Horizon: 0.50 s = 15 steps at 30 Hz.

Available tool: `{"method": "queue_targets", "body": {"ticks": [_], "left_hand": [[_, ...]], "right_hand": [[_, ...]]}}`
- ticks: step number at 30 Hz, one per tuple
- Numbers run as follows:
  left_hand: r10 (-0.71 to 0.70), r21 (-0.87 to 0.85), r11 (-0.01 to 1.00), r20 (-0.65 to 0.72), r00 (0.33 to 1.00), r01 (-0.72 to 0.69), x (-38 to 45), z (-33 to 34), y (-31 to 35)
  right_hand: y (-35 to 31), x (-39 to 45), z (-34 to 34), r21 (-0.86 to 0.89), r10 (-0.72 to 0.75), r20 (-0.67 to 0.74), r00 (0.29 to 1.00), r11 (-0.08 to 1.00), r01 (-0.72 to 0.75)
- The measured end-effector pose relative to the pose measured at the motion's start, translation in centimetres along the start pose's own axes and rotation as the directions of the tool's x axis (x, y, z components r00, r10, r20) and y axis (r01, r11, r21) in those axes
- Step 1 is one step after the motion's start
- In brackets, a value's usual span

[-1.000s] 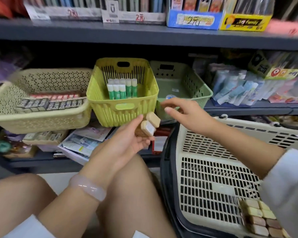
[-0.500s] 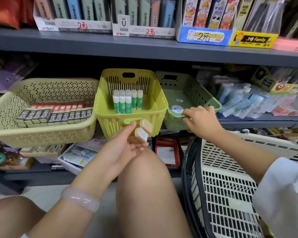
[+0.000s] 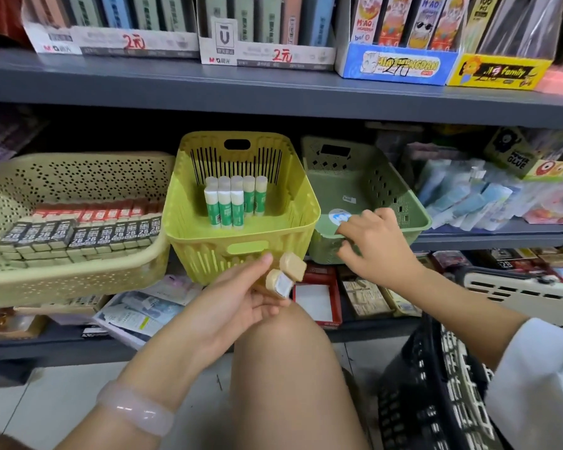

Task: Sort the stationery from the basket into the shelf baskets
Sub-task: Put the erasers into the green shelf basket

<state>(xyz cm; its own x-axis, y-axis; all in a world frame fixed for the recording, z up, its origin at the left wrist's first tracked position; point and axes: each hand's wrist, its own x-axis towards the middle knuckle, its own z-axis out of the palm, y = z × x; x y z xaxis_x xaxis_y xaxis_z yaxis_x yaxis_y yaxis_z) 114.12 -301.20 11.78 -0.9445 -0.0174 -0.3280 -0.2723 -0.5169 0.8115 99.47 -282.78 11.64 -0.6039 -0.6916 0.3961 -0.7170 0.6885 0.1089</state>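
On the grey shelf (image 3: pixel 273 102) sit three baskets: a beige basket (image 3: pixel 78 277) of 2B erasers, a yellow basket (image 3: pixel 241 251) of glue sticks (image 3: pixel 234 203), and a green basket (image 3: pixel 413 212). The right hand (image 3: pixel 377 245) curls over the green basket's front rim, gripping it. The left hand (image 3: pixel 238 306) pinches two tan erasers (image 3: pixel 285 276) before the yellow basket.

glue sticks (image 3: pixel 233 203) in middle basket (image 3: pixel 241 251)

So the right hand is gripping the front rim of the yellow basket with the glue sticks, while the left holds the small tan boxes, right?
Not quite. In the head view the right hand grips the front rim of the green basket, beside the yellow basket with the glue sticks. The left hand does hold the small tan boxes.
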Motion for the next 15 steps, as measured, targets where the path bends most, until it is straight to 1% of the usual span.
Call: {"method": "queue_targets", "body": {"ticks": [2, 4, 7, 12, 15], "left_hand": [[-0.047, 0.061, 0.997, 0.045, 0.998, 0.045, 0.7, 0.1, 0.1], [-0.082, 0.114, 0.991, 0.067, 0.994, 0.074, 1.4, 0.3, 0.4], [-0.099, 0.184, 0.98, 0.114, 0.989, 0.077, 2.1, 0.9, 0.9], [-0.114, 0.181, 0.98, 0.144, 0.983, 0.087, 2.8, 3.1, 0.6], [-0.119, 0.112, 0.989, 0.168, 0.979, 0.101, 2.9, 4.6, 0.0]], "right_hand": [[0.3, 0.0, 0.1, 0.004, -0.026, -0.029, 0.999, 1.0, 0.026], [0.6, 0.1, 0.2, 0.018, -0.049, -0.029, 0.998, 0.999, 0.049], [0.7, 0.1, 0.3, 0.057, -0.044, -0.004, 0.999, 0.997, 0.044], [0.8, -0.2, -0.7, 0.091, -0.074, 0.044, 0.996, 0.993, 0.07], [1.2, -0.4, -1.3, 0.091, -0.104, 0.07, 0.992, 0.991, 0.098]]}}
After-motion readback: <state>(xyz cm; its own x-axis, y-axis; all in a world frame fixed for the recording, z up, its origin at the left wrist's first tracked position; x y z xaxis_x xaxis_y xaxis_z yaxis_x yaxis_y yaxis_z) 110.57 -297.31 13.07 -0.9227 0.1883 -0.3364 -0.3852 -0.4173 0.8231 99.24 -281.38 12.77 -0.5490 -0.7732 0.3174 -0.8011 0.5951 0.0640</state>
